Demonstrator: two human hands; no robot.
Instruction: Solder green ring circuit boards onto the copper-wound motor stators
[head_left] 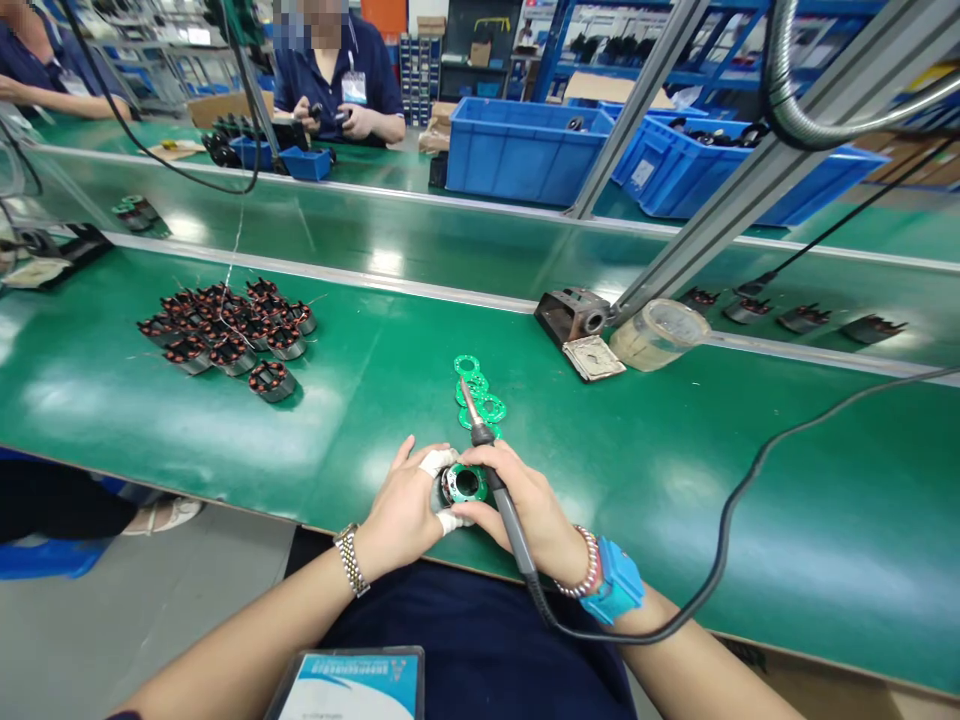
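Close to the bench's front edge, my left hand is closed around the side of a motor stator, with white wraps on its thumb and a finger. A green ring-shaped circuit board sits on top of that stator. My right hand grips a soldering iron, its tip pointing away from me, while the thumb and forefinger also touch the board's rim. Just beyond my hands lies a short row of overlapping green ring boards, partly behind the iron. Much of the stator is hidden by my fingers.
Copper-wound stators cluster at the left. A soldering iron stand with a sponge pad and a clouded plastic tub stand at back right. The iron's cable crosses the right side. A co-worker sits opposite, beside blue bins.
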